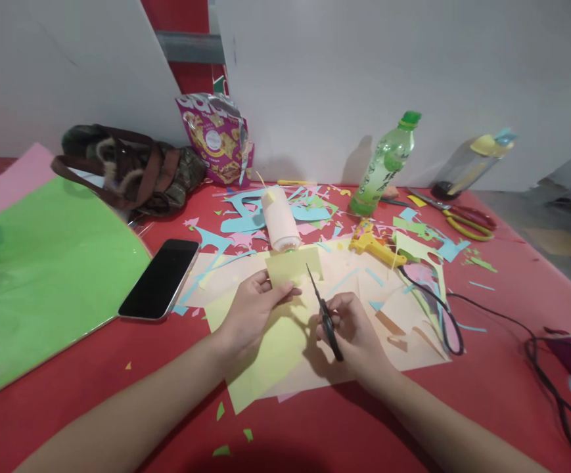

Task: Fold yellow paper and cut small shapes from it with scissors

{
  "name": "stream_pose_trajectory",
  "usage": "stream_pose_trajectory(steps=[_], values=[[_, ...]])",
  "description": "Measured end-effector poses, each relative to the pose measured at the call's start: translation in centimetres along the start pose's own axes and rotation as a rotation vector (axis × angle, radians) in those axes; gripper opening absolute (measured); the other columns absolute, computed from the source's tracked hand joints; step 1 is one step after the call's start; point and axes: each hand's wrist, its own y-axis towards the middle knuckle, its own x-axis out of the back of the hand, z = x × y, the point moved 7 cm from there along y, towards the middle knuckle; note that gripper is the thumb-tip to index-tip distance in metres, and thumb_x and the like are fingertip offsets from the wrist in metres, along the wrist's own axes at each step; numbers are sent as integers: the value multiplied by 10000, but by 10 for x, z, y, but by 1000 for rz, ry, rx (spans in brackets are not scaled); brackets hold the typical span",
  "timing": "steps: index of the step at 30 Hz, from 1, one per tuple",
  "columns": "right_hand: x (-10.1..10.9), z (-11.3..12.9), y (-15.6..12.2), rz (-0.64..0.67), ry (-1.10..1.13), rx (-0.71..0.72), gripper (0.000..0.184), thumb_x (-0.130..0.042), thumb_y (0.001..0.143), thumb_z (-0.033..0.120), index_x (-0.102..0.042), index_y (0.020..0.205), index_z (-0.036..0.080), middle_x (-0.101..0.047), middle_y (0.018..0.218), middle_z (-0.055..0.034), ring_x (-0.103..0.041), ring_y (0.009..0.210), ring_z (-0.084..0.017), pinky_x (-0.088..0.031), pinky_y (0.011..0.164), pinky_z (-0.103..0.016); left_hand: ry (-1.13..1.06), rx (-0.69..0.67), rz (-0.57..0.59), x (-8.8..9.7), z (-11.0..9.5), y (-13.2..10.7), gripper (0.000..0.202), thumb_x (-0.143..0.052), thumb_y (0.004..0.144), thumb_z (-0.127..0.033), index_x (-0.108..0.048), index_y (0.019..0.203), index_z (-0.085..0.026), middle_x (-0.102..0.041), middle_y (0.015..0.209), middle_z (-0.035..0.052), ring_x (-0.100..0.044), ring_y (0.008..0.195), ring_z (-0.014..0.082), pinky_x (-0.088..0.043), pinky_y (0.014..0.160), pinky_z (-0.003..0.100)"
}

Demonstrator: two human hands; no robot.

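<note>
Between the thumb and fingers of my left hand is a small piece of yellow paper, held up over the table. My right hand grips a pair of black-handled scissors, their blades pointing up and away, close to the right edge of that piece. Whether the blades touch the paper I cannot tell. Below both hands lies a larger yellow sheet on top of pale peach paper. Just beyond the held piece, a paper-wrapped cylinder rests among scraps.
A black phone and green sheets lie left. A yellow glue gun with a trailing cord, a green bottle and pliers are on the right. A snack bag and camouflage bag stand behind.
</note>
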Motion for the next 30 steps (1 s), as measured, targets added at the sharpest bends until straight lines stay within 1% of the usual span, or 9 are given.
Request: stream_pose_trajectory(steps=[4,7,10,12,16,20,22,25,30], values=[[-3,2,-1,40,-8,-1,251,-574,716,321,-345,761,231,-351,645,59,-387,573,-92,-326,529,-230,-33,4,6,2,-4,3,201,-680,598,-205,-582,758,-131,-621,643,-2,-542,534,81,-438,520,211],[-3,2,-1,49,-11,-11,271,-584,706,334,-340,763,230,-356,642,59,-386,567,-93,-321,531,-233,-19,26,23,0,-2,3,188,-683,592,-186,-594,747,-128,-617,669,2,-551,592,86,-425,565,209],[-4,2,-1,61,-7,-22,287,-594,696,330,-335,766,229,-369,651,56,-383,561,-91,-321,528,-229,37,55,75,-3,3,2,184,-677,601,-184,-604,755,-115,-619,703,23,-556,639,90,-411,589,199],[-5,3,-1,62,-8,-21,281,-593,697,317,-334,768,231,-370,655,55,-384,570,-93,-324,530,-225,70,58,102,-5,5,2,181,-674,604,-198,-603,747,-111,-607,686,20,-542,618,83,-404,575,193],[-6,2,-1,62,-18,-17,261,-587,705,290,-340,763,230,-359,644,63,-373,562,-84,-324,528,-216,93,24,101,-5,3,3,180,-681,590,-218,-570,684,-114,-543,578,-23,-495,534,62,-390,513,180],[-5,-1,-2,69,-19,-31,259,-588,702,312,-351,758,224,-377,637,58,-378,552,-84,-325,512,-218,77,15,129,-7,-2,2,235,-673,600,-232,-567,773,-112,-561,606,-14,-496,499,68,-405,481,192],[-5,-3,-3,87,-36,-67,257,-585,704,330,-358,750,217,-398,642,50,-389,545,-84,-329,508,-228,40,22,103,-6,-5,1,243,-670,604,-216,-564,797,-114,-562,598,-17,-497,483,68,-411,470,191],[-8,-4,-5,140,-56,-125,284,-583,696,376,-353,735,214,-413,614,53,-406,518,-85,-324,497,-238,-18,7,40,-2,-14,-1,196,-668,602,-176,-558,755,-123,-514,511,-53,-448,421,41,-386,431,163],[-15,-2,-8,211,-67,-178,303,-565,701,414,-339,732,215,-420,570,61,-410,496,-88,-298,477,-234,-66,-58,10,-3,-28,-5,153,-667,593,-137,-550,692,-131,-515,484,-64,-458,424,38,-380,427,148]])
